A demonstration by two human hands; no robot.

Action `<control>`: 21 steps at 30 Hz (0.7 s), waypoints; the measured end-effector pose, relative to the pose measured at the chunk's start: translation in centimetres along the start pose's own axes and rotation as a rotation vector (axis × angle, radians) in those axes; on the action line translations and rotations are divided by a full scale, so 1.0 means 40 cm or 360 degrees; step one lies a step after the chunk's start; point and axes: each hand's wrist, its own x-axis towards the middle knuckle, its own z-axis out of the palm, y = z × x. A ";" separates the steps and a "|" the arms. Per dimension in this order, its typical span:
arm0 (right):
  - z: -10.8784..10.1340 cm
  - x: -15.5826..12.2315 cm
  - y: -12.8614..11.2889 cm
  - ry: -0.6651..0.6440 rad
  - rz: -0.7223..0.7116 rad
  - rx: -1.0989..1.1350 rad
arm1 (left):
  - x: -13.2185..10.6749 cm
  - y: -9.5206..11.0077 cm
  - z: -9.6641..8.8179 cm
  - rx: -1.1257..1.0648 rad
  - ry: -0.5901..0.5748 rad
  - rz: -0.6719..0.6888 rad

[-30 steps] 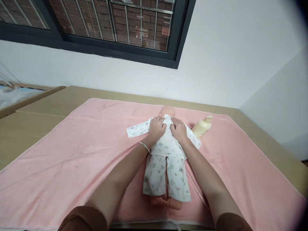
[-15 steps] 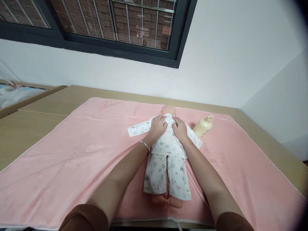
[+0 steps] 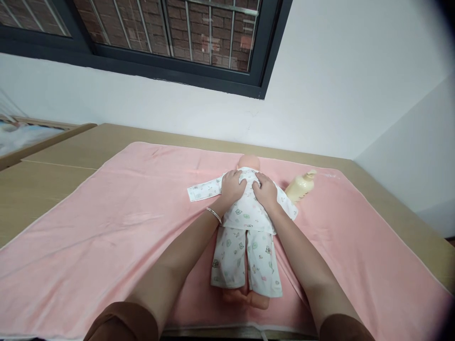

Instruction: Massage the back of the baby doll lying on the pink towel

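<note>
A baby doll (image 3: 249, 208) in a white printed top and trousers lies stretched out on a pink blanket (image 3: 149, 227), its head toward the wall and its bare feet toward me. My left hand (image 3: 232, 185) lies flat on the left side of its upper back, thumb apart from the fingers. On the other side my right hand (image 3: 266, 189) rests the same way, fingers spread over the cloth. Both palms touch the doll without gripping it. Its face is hidden. Close to the right sleeve, a pale yellow lotion bottle (image 3: 300, 187) with a pump top lies tilted on the blanket.
The blanket covers much of a wooden table (image 3: 64, 166). Behind it stands a white wall (image 3: 313, 104) with a dark-framed, barred window (image 3: 170, 71). At the far left is a wooden-edged crib or tray (image 3: 35, 137) with pale cloth in it.
My thumbs have shifted slightly to the left over the doll's upper back. Both hands stay on it, and the doll and bottle keep their places.
</note>
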 end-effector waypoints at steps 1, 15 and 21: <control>0.002 0.005 0.004 -0.0034 -0.0010 -0.0002 | 0.002 -0.001 0.002 -0.0001 -0.0021 0.0013; -0.007 -0.021 -0.010 0.0154 0.0009 0.0072 | -0.011 0.009 -0.008 0.0009 0.0129 0.0044; -0.002 0.008 0.006 -0.0082 -0.0080 0.0003 | 0.003 0.001 -0.002 0.0020 -0.0016 0.0117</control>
